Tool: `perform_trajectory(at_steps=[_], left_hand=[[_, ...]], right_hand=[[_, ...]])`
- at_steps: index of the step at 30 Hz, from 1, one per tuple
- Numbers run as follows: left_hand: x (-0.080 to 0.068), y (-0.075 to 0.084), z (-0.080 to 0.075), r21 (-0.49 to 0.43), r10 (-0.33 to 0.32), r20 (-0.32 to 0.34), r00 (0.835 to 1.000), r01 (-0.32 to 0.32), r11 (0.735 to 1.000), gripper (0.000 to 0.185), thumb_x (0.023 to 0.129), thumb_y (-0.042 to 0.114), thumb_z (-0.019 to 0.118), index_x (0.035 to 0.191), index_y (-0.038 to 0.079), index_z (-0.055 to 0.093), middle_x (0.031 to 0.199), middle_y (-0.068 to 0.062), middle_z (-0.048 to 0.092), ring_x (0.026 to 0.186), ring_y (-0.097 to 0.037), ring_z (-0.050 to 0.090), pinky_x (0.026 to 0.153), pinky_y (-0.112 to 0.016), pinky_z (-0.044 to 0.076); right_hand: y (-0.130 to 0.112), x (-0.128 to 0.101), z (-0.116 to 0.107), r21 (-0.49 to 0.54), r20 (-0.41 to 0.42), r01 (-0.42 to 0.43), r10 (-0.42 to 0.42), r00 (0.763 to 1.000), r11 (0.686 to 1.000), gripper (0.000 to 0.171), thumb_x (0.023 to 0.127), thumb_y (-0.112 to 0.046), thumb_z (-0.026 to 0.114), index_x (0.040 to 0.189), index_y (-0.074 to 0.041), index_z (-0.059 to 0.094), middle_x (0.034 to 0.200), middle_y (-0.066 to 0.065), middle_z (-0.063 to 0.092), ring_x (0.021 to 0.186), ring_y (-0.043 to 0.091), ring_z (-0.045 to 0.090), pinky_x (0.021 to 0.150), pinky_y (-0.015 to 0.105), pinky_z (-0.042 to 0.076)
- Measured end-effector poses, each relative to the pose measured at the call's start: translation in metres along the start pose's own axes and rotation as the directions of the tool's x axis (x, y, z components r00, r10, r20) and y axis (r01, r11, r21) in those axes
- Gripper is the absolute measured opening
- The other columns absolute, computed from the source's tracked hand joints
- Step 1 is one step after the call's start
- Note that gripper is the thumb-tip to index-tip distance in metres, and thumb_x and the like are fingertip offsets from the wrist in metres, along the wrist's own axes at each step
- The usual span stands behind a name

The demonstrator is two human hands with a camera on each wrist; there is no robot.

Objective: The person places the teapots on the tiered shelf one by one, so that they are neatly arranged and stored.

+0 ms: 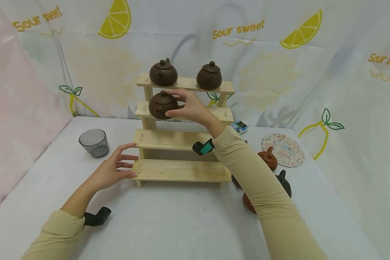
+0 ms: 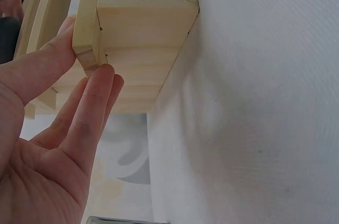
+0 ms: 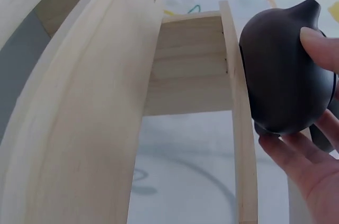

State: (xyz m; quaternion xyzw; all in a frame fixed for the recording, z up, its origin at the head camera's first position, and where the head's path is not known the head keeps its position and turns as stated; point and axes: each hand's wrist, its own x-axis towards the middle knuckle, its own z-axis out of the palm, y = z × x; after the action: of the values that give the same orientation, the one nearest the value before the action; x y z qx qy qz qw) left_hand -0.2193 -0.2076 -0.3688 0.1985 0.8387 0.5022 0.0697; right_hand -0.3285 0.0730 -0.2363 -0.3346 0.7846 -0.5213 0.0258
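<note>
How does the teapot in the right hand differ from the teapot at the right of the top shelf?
The held teapot looks squat and wide; the top-right teapot looks narrower in proportion. The right hand grips the held teapot; the top-right teapot stands untouched. The held teapot is at the second-highest shelf, the top-right teapot on the top shelf. Both look dark brown, with knobbed lids.

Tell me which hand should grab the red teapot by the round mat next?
Probably the right hand: the red teapot is on its side of the shelf. It holds a brown teapot, so it would need to let go first. The left hand touches the shelf's other end.
</note>
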Motion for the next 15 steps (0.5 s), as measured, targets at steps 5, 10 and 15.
perform_trajectory(at_steps=[5,10,15], left_hand=[[0.000,0.000,0.000,-0.003,0.000,-0.001,1.000,0.000,1.000,0.089,0.077,0.011,0.077,0.146,0.023,0.021,0.126,-0.026,0.051,0.104,-0.040,0.056,0.075,-0.036,0.053],[-0.001,0.001,0.000,0.005,-0.003,-0.004,1.000,0.003,1.000,0.089,0.077,0.011,0.077,0.146,0.024,0.021,0.126,-0.025,0.051,0.104,-0.040,0.056,0.075,-0.036,0.053],[-0.002,0.002,0.000,0.003,-0.003,-0.001,1.000,0.003,1.000,0.089,0.077,0.012,0.077,0.146,0.024,0.021,0.126,-0.026,0.050,0.104,-0.040,0.056,0.075,-0.035,0.053]], right_hand=[[-0.003,-0.005,-0.002,0.033,-0.049,0.011,-0.009,0.999,0.999,0.058,0.077,0.000,0.074,0.131,-0.002,0.051,0.135,0.006,0.047,0.119,0.018,0.047,0.089,0.027,0.046],[-0.006,-0.016,-0.010,0.025,-0.077,0.023,-0.021,0.997,0.999,0.055,0.078,0.000,0.073,0.128,-0.001,0.052,0.133,0.005,0.048,0.118,0.022,0.049,0.092,0.031,0.045],[-0.008,-0.031,-0.018,0.033,-0.096,0.054,-0.050,0.994,0.998,0.052,0.078,0.002,0.072,0.126,0.001,0.052,0.131,0.007,0.049,0.116,0.020,0.051,0.094,0.034,0.044]])
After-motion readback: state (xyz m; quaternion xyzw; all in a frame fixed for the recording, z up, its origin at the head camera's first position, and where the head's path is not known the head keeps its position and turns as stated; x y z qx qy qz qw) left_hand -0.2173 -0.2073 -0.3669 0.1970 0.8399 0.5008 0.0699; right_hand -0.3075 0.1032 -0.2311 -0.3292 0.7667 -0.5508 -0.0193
